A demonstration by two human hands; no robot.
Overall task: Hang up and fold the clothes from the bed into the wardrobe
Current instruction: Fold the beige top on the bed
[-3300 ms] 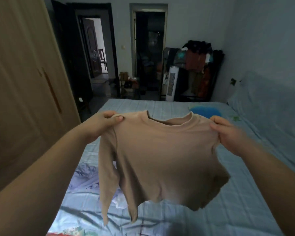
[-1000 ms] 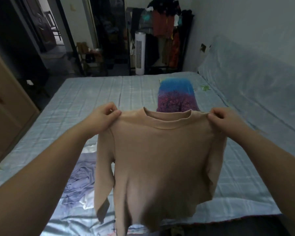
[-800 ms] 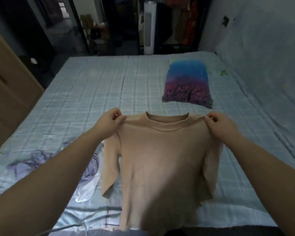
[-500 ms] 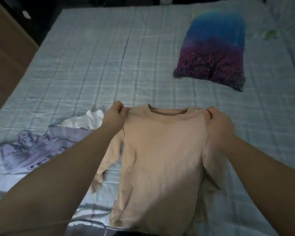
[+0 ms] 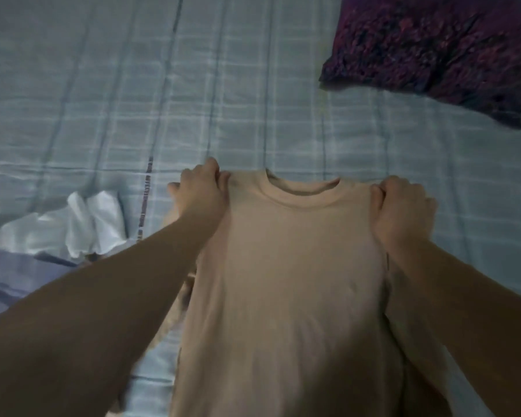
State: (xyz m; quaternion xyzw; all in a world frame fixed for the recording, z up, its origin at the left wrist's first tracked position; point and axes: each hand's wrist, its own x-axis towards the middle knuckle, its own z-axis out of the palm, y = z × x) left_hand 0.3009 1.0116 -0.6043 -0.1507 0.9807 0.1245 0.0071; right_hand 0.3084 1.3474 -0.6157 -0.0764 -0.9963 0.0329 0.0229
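On the bed (image 5: 103, 100), left hand (image 5: 200, 194) and right hand (image 5: 400, 212) lay the beige long-sleeved top (image 5: 289, 266) flat, grips pinching its shoulders; sleeves probably fold next.

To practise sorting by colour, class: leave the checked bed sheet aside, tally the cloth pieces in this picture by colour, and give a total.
Beige top: 1
White cloth: 1
Lavender cloth: 1
Dark purple patterned piece: 1
Total: 4
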